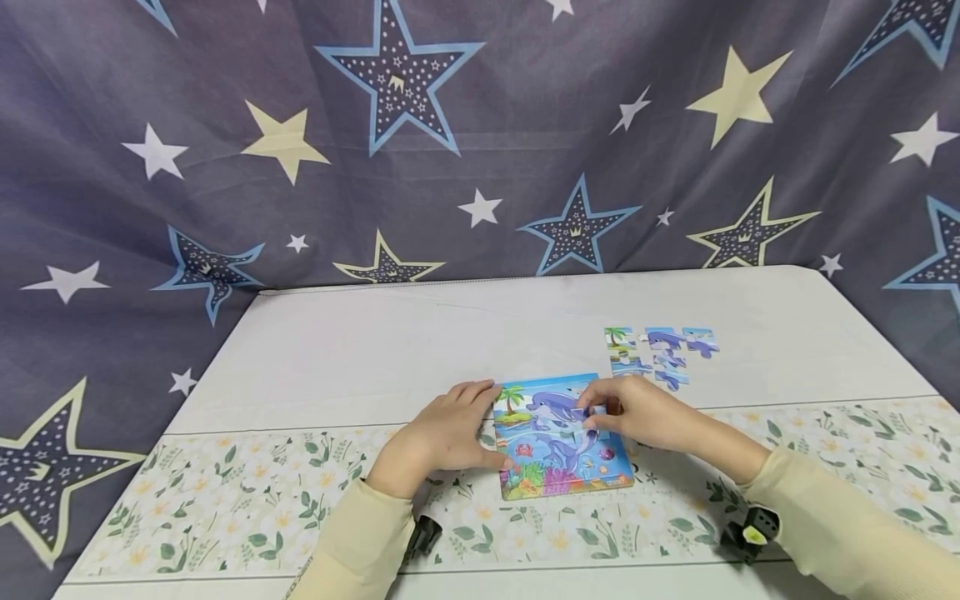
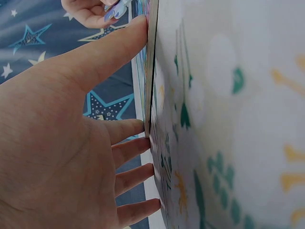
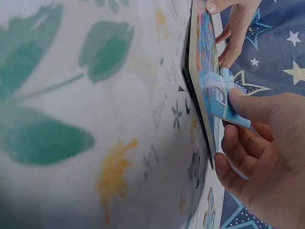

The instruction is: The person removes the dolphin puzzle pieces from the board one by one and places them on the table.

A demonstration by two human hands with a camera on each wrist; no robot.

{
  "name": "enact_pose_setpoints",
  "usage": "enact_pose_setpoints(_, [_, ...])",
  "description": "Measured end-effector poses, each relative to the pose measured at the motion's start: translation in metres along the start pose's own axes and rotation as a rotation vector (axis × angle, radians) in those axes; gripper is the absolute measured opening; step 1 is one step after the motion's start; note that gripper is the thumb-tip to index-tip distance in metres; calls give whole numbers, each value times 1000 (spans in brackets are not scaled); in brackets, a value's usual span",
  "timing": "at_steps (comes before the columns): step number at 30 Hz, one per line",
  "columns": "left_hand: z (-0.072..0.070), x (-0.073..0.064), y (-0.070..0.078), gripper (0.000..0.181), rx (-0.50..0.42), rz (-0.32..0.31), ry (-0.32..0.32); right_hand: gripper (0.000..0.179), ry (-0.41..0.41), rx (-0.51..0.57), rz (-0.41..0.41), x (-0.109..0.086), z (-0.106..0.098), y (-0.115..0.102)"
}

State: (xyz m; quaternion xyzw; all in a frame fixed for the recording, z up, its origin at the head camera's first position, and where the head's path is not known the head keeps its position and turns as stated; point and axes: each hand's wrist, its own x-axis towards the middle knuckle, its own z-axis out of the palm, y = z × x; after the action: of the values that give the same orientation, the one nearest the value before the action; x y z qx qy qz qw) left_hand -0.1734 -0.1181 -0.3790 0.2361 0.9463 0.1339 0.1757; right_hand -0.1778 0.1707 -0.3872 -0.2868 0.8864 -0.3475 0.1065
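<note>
Puzzle piece [image 3: 220, 101] pinched between right fingers [image 3: 259, 109], over picture board [image 1: 567, 483]; left fingers [image 2: 133, 179] spread at board's edge.

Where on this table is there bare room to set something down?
The table is bare left of the left hand, along the back edge by the starry curtain, and right of the loose puzzle pieces. It's crowded around the dolphin puzzle, with the right hand over it.

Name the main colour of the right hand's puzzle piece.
The puzzle piece is mainly blue, clearest in the right wrist view.
</note>
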Motion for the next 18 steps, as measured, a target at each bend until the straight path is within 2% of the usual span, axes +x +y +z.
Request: enact_pose_setpoints(18, [0,1,2,99,7,4,6,10,-10,28,4,-4,-6,2])
